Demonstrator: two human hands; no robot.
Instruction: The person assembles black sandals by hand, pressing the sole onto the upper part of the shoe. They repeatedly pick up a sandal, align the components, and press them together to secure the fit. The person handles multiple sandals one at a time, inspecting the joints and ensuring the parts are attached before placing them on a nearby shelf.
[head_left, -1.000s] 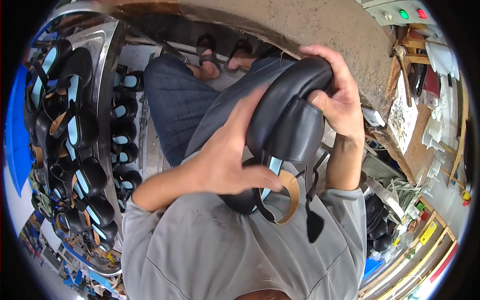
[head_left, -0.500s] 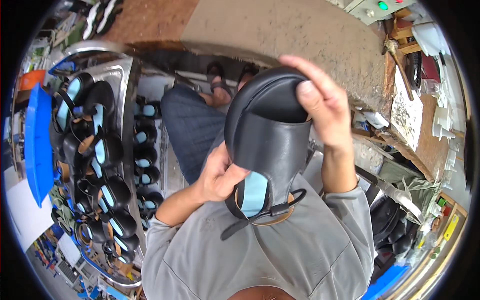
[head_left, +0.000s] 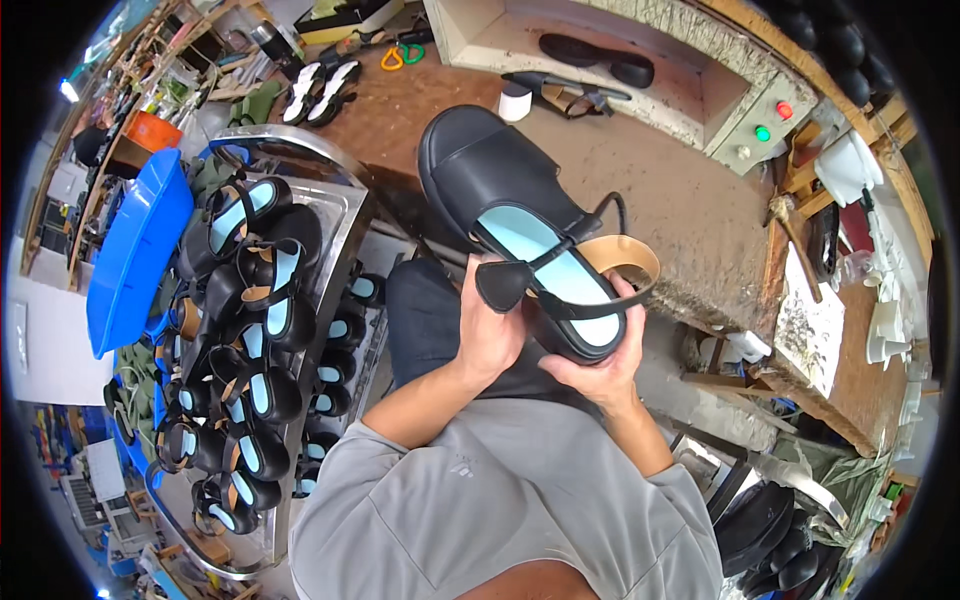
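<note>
A black sandal with a wide toe band, a light blue insole and a tan-lined ankle strap is held up in both hands. Its toe points away from me to the upper left, and the insole faces up. My left hand grips the sandal's left side near the strap's dark loose end, its fingers partly hidden behind the shoe. Around the heel, my right hand is closed, with the thumb along the lower edge and fingers by the strap.
To the left, a metal trolley carries several similar black sandals beside a blue plastic bin. Ahead stands a workbench with a white cup, orange-and-green scissors and a box with coloured buttons.
The sandal has swung from toe-up near my chest to lying tilted away over the bench edge. My right hand moved from the toe to the heel. The view has lifted toward the bench.
</note>
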